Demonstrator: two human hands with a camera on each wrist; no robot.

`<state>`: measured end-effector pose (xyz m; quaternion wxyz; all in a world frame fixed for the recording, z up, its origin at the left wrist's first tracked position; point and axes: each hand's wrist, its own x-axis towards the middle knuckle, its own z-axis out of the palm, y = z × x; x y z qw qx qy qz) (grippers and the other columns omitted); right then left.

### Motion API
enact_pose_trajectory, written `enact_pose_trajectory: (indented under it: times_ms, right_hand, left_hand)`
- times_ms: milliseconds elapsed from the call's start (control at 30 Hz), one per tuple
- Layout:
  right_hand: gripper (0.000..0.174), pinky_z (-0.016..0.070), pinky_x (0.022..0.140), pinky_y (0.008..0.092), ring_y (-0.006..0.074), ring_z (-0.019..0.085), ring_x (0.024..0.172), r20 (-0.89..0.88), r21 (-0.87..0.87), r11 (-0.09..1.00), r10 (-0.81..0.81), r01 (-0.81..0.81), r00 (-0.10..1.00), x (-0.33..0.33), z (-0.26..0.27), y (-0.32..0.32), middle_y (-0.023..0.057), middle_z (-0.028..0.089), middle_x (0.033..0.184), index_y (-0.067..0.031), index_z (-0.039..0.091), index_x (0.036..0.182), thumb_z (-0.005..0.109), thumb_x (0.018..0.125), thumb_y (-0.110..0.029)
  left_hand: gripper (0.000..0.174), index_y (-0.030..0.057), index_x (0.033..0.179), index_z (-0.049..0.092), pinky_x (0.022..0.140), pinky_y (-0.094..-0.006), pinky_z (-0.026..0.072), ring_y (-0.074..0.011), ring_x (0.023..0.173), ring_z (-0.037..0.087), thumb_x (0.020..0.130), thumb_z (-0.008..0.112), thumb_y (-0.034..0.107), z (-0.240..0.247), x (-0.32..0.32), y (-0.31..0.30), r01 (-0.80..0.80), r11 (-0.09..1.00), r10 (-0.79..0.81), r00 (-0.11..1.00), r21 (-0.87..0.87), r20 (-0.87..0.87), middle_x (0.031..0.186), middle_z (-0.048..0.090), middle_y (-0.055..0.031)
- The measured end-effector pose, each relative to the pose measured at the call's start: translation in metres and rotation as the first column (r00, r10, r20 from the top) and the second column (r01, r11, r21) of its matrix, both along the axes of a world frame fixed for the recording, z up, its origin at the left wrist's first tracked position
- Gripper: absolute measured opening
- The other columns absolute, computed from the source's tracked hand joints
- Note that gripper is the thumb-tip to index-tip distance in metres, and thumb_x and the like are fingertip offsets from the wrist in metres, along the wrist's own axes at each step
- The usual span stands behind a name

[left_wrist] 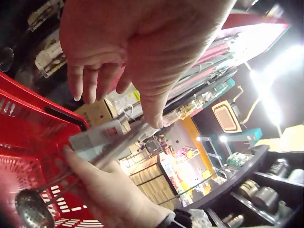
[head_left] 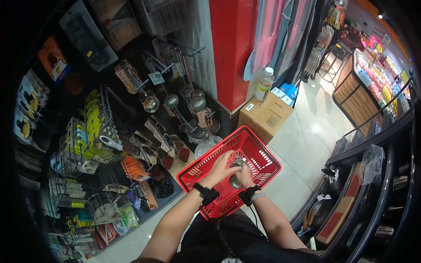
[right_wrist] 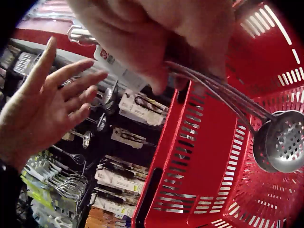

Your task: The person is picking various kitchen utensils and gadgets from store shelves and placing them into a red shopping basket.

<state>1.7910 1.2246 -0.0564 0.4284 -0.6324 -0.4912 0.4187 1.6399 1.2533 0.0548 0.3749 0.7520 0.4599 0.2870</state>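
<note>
On your far left, the wall rack (head_left: 101, 131) hangs full of kitchen tools, with ladles and sieves on its hooks. Your left grip (head_left: 221, 168) is slack, fingers straight and spread, and holds nothing. It hovers over the red basket (head_left: 209, 147), just beside the handles of the strainers (right_wrist: 280, 142); the wrist views do not settle whether a fingertip touches them. The strainers are a bundle of wire-handled, perforated scoops with a paper label (left_wrist: 97, 137) round the handles. Their bowls hang low inside the basket, near its slotted wall. Your right grip (head_left: 244, 175) is closed round those handles at the label, carrying the bundle. You cannot tell what bears the basket itself.

Right of the basket, on the tiled floor (head_left: 302, 144), a cardboard box (head_left: 265, 116) stands against a red pillar (head_left: 232, 48), with a clear bottle (head_left: 264, 84) at its far edge. Farther right, dark shelves (head_left: 372, 175) carry metal pots.
</note>
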Motion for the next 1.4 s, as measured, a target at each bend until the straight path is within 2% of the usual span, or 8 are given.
enact_pose_trajectory:
  times_ms: [267,700,867,933,1000,1133,1267,1400]
  right_hand:
    - [0.017,0.0452,0.073,0.0263,0.0121,0.057,0.081,-0.485,0.008,0.925,-0.329,0.38,0.81,0.019,-0.085,0.047,0.0024,0.06,0.087,-0.0046,0.052,0.091,0.062,0.079,0.004]
    - [0.036,0.0452,0.079,0.0279,0.0154,0.057,0.09,-0.294,-0.082,0.866,-0.494,0.493,0.818,0.027,-0.14,0.122,0.0065,0.06,0.1,-0.0048,0.051,0.109,0.069,0.078,-0.007]
    - [0.044,0.051,0.071,0.0364,0.0231,0.059,0.085,-0.288,-0.412,0.795,-0.577,0.446,0.764,0.03,-0.126,0.142,0.0108,0.059,0.097,-0.0042,0.046,0.109,0.068,0.072,0.005]
    - [0.04,0.0507,0.063,0.0391,0.0254,0.06,0.074,-0.307,-0.369,0.757,-0.647,0.54,0.697,0.029,-0.117,0.152,0.0121,0.06,0.088,-0.0022,0.05,0.103,0.065,0.068,0.011]
    - [0.029,0.0481,0.056,0.0405,0.0258,0.058,0.063,-0.332,-0.614,0.755,-0.51,0.229,0.793,0.04,-0.097,0.156,0.0121,0.06,0.078,0.0021,0.055,0.092,0.063,0.066,0.013]
    - [0.016,0.0442,0.051,0.0392,0.0257,0.053,0.055,-0.321,-0.651,0.694,-0.618,0.307,0.717,0.034,-0.072,0.15,0.0115,0.056,0.069,0.0059,0.057,0.081,0.06,0.066,0.007]
    - [0.043,0.0474,0.075,0.0354,0.024,0.058,0.081,-0.374,-0.423,0.687,-0.727,0.592,0.576,0.004,-0.073,0.143,0.0153,0.056,0.097,0.0049,0.044,0.109,0.058,0.068,0.003]
    - [0.048,0.0331,0.099,0.0333,0.0216,0.043,0.114,-0.465,0.145,0.898,-0.309,0.415,0.83,-0.052,0.062,0.157,0.0135,0.043,0.123,-0.0034,0.038,0.122,0.058,0.079,-0.001]
  left_hand:
    - [0.031,0.002,0.104,0.057,0.073,-0.0309,0.0507,-0.0206,0.082,0.065,0.082,0.064,0.024,-0.024,-0.096,-0.067,-0.345,0.862,0.337,0.937,-0.371,-0.089,0.094,0.065,-0.014]
    - [0.026,0.0034,0.1,0.059,0.067,-0.0311,0.0508,-0.0209,0.074,0.064,0.081,0.064,0.02,-0.094,-0.135,-0.165,-0.693,0.618,0.617,0.72,-0.371,-0.317,0.086,0.066,-0.012]
    - [0.027,0.0046,0.1,0.059,0.067,-0.0334,0.0515,-0.0229,0.073,0.065,0.081,0.064,0.022,-0.107,-0.124,-0.17,-0.65,0.649,0.573,0.759,-0.395,-0.308,0.084,0.066,-0.0121]
    - [0.028,0.002,0.099,0.056,0.068,-0.0334,0.0515,-0.0239,0.073,0.065,0.081,0.064,0.022,-0.1,-0.121,-0.164,-0.642,0.662,0.566,0.767,-0.386,-0.303,0.084,0.065,-0.0128]
    - [0.028,-0.0004,0.097,0.052,0.068,-0.0337,0.0515,-0.0247,0.073,0.065,0.081,0.064,0.02,-0.096,-0.122,-0.157,-0.657,0.619,0.575,0.753,-0.431,-0.321,0.083,0.064,-0.0146]
    - [0.036,-0.0015,0.094,0.046,0.067,-0.0358,0.0512,-0.0309,0.075,0.064,0.078,0.068,0.022,-0.106,-0.128,-0.145,-0.701,0.608,0.575,0.713,-0.373,-0.401,0.08,0.063,-0.0174]
    - [0.043,-0.0018,0.096,0.046,0.069,-0.0425,0.0504,-0.036,0.078,0.063,0.076,0.068,0.029,-0.121,-0.133,-0.131,-0.707,0.603,0.522,0.7,-0.37,-0.488,0.08,0.063,-0.0183]
    - [0.045,-0.001,0.099,0.046,0.073,-0.0444,0.0498,-0.0384,0.082,0.061,0.074,0.069,0.029,-0.133,-0.136,-0.125,-0.721,0.594,0.513,0.681,-0.357,-0.522,0.083,0.064,-0.019]
